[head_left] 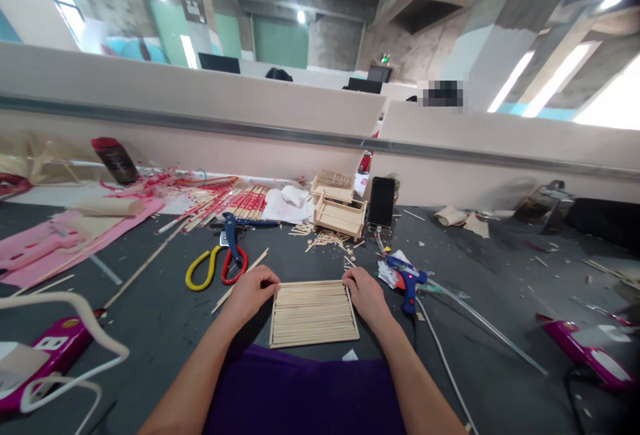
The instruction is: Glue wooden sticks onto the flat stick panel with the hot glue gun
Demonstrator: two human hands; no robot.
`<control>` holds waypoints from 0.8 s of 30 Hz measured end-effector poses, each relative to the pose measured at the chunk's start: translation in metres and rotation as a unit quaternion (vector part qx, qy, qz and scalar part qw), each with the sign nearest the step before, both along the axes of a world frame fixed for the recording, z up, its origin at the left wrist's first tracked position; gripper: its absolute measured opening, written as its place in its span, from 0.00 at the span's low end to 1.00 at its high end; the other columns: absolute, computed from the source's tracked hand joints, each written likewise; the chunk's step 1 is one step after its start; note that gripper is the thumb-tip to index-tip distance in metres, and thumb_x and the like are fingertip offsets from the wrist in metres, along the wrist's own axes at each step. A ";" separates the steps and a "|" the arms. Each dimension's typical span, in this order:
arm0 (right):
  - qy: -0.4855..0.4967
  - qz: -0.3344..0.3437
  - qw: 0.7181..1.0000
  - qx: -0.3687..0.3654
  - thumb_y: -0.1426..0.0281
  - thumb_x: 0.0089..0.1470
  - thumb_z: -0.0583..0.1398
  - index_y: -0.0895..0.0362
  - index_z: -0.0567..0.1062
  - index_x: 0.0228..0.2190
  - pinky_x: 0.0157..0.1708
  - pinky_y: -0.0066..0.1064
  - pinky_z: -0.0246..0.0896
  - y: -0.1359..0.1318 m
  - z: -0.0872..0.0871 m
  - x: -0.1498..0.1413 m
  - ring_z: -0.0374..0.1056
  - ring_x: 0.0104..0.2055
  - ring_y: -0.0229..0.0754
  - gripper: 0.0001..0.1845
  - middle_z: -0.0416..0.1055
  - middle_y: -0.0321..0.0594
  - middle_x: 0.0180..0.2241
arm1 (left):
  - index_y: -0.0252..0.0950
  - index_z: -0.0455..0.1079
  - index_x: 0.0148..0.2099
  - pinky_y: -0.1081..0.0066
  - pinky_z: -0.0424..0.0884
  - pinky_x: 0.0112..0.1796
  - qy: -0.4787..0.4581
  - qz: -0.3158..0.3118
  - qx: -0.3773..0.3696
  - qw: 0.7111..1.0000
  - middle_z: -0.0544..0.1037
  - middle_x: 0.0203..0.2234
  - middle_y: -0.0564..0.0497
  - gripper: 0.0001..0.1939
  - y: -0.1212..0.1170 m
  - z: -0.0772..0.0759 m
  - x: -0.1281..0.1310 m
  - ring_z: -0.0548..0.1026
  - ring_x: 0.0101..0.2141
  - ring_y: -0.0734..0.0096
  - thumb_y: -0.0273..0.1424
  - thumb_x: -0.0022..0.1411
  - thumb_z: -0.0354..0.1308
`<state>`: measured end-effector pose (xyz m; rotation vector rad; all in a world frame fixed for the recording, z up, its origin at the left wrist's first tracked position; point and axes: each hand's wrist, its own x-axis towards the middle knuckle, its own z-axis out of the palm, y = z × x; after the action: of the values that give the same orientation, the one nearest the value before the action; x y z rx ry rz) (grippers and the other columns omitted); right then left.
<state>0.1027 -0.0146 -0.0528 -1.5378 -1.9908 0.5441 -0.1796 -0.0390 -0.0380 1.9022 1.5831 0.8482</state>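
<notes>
A flat rectangular panel of thin wooden sticks (315, 314), framed by sticks along its edges, lies on the dark table in front of me. At its far left corner, my left hand (257, 294) is closed, with thumb and fingertips pinching the edge. My right hand (367, 295) grips the far right corner in the same way. Left of the panel are scissors (226, 262) with one yellow and one red handle, and a loose stick beside my left hand. Just past my right hand lies a blue glue gun (410, 288) on crumpled paper.
Small wooden stick structures (340, 215) stand at the back, with cut stick pieces in front and a phone (381, 202) propped alongside. Red-wrapped sticks (235, 202) and a dark bottle (115, 160) are at back left. Magenta power strips (55, 355) with cables lie on both sides.
</notes>
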 end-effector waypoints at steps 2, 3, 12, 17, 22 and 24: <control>0.002 -0.003 1.000 -0.004 0.73 0.54 0.51 0.54 0.70 0.27 0.38 0.32 0.57 0.000 0.000 0.000 0.67 0.36 0.44 0.09 0.70 0.41 0.32 | 0.37 0.72 0.29 0.68 0.67 0.37 -0.001 0.001 0.001 1.000 0.75 0.29 0.51 0.05 0.000 0.000 0.000 0.73 0.33 0.66 0.29 0.53 0.55; 0.004 -0.003 1.000 -0.005 0.73 0.54 0.51 0.54 0.70 0.27 0.38 0.32 0.57 0.000 0.000 0.000 0.67 0.36 0.43 0.09 0.71 0.41 0.32 | 0.37 0.72 0.28 0.68 0.67 0.37 0.000 0.001 0.002 1.000 0.75 0.29 0.51 0.05 -0.001 0.001 0.000 0.73 0.33 0.67 0.28 0.52 0.55; 0.016 0.001 1.000 0.000 0.73 0.53 0.52 0.55 0.71 0.28 0.38 0.31 0.58 0.002 -0.002 0.002 0.67 0.37 0.43 0.08 0.71 0.40 0.32 | 0.36 0.73 0.29 0.69 0.66 0.36 0.002 0.000 -0.003 1.000 0.75 0.29 0.51 0.06 -0.002 0.003 0.000 0.73 0.33 0.67 0.29 0.52 0.55; 0.022 0.008 1.000 0.004 0.73 0.54 0.52 0.55 0.72 0.28 0.38 0.31 0.58 0.001 -0.002 0.003 0.67 0.37 0.43 0.09 0.71 0.40 0.33 | 0.37 0.73 0.30 0.69 0.67 0.37 0.001 -0.004 -0.013 1.000 0.76 0.30 0.50 0.07 -0.003 0.006 0.000 0.73 0.34 0.66 0.31 0.54 0.54; 0.027 0.014 1.000 0.006 0.73 0.54 0.52 0.55 0.72 0.27 0.39 0.32 0.59 0.000 0.000 0.002 0.67 0.37 0.43 0.09 0.71 0.40 0.32 | 0.37 0.73 0.29 0.68 0.67 0.37 -0.008 -0.005 -0.004 1.000 0.76 0.29 0.50 0.09 -0.004 0.006 0.000 0.73 0.34 0.66 0.32 0.56 0.53; 0.027 0.015 0.999 0.007 0.73 0.54 0.52 0.55 0.72 0.27 0.39 0.32 0.59 0.000 0.001 0.002 0.67 0.37 0.43 0.09 0.71 0.40 0.32 | 0.37 0.73 0.28 0.68 0.67 0.38 -0.012 -0.003 -0.005 1.000 0.76 0.29 0.50 0.09 -0.003 0.005 0.000 0.73 0.34 0.66 0.32 0.55 0.54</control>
<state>0.1047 -0.0146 -0.0516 -1.4714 -1.9755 0.5777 -0.1798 -0.0422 -0.0326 1.8837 1.5634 0.8558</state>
